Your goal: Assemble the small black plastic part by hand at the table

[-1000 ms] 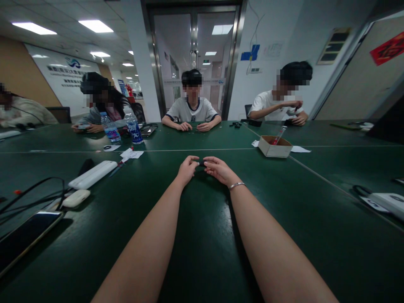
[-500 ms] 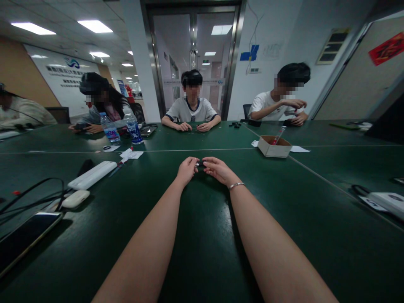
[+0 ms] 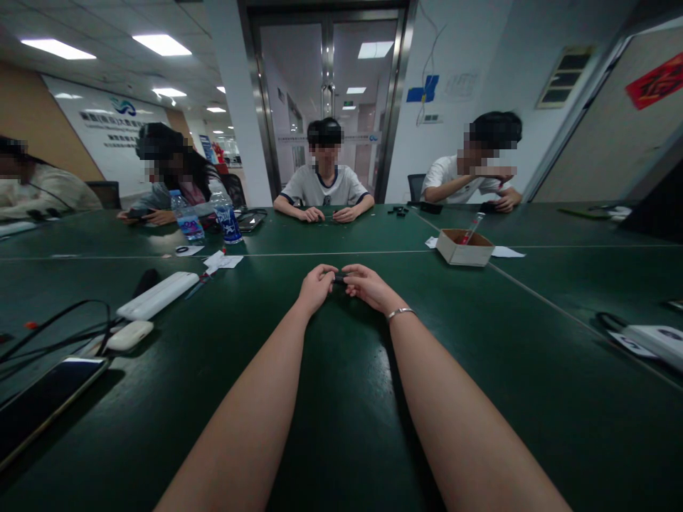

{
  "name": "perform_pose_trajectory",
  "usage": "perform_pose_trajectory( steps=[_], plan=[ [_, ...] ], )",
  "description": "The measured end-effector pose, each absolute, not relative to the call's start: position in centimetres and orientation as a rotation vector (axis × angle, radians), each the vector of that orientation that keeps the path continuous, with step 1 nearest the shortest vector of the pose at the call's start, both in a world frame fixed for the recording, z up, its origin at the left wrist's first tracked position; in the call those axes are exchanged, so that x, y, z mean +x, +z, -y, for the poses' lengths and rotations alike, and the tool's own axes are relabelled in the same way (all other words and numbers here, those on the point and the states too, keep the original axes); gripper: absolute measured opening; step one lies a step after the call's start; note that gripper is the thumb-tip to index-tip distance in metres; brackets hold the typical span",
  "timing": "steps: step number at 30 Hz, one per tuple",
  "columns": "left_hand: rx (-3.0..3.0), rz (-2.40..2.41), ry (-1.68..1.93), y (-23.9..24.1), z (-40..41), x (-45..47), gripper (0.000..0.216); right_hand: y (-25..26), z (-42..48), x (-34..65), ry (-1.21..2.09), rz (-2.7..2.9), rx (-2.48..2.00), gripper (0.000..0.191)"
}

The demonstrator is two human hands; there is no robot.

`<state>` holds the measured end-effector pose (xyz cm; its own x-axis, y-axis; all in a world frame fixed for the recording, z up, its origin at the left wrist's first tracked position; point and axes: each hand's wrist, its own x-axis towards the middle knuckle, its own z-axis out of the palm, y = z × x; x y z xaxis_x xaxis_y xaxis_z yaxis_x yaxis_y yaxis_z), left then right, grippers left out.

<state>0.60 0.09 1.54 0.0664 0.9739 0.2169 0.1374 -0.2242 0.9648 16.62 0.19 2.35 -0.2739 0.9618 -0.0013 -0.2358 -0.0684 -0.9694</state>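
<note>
Both my arms stretch forward over the dark green table. Between my fingertips is a small black object; its kind is too small to make out. My left hand pinches its left end, fingers curled over it. At the right end, the fingers and thumb of my right hand close on the same object. A silver bracelet circles my right wrist. My fingers hide much of the object, which is held just above the tabletop or touches it; I cannot tell which.
To the left lie a phone, a white earphone case, a white power bank and black cables. Farther off stand two water bottles. A small open box sits at right. Several people wearing headsets sit around the table.
The black object has turned slightly between my fingers, and its shiny silver part no longer shows. My hands stay nearly in place. The person at right has lowered their head a little.
</note>
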Motion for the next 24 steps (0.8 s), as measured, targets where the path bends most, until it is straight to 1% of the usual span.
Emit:
perform_pose_trajectory(
  steps=[2,3,6,8,9,11,12,13,16,18,19,22,24],
  plan=[
    [1.519,-1.164,1.265,1.36,-0.26,0.59,0.019,2.41,-0.14,16.66,1.556,1.184,-0.870,0.029],
    [1.514,-1.163,1.266,1.34,-0.31,0.61,0.019,2.44,-0.15,16.61,1.559,1.182,-0.882,0.027],
    [1.489,-1.167,1.270,1.48,-0.31,0.69,0.019,2.51,-0.26,16.22,1.510,1.244,-1.018,0.007],
    [1.481,-1.169,1.274,1.59,-0.23,0.68,0.019,2.53,-0.30,16.03,1.459,1.307,-1.060,0.004],
    [1.478,-1.168,1.279,1.61,-0.21,0.65,0.019,2.54,-0.28,16.01,1.445,1.323,-1.041,0.006],
    [1.469,-1.164,1.290,1.59,-0.21,0.60,0.019,2.57,-0.21,16.10,1.455,1.305,-0.973,0.027],
    [1.462,-1.160,1.293,1.57,-0.22,0.58,0.020,2.59,-0.17,16.16,1.473,1.280,-0.951,0.033],
    [1.453,-1.156,1.295,1.55,-0.24,0.58,0.020,2.62,-0.14,16.21,1.491,1.254,-0.953,0.033],
    [1.423,-1.144,1.296,1.62,-0.24,0.64,0.020,2.73,-0.08,16.15,1.492,1.244,-1.046,0.019],
    [1.401,-1.143,1.301,1.78,-0.16,0.69,0.019,2.82,-0.02,16.09,1.468,1.276,-1.069,0.014],
    [1.392,-1.145,1.303,1.88,-0.10,0.72,0.019,2.87,0.02,16.10,1.466,1.281,-1.047,0.014],
    [1.367,-1.145,1.298,2.15,0.10,0.79,0.020,2.96,0.14,16.28,1.516,1.222,-0.940,0.030],
    [1.351,-1.140,1.293,2.28,0.19,0.83,0.021,2.95,0.16,16.41,1.551,1.183,-0.939,0.026]
  ],
)
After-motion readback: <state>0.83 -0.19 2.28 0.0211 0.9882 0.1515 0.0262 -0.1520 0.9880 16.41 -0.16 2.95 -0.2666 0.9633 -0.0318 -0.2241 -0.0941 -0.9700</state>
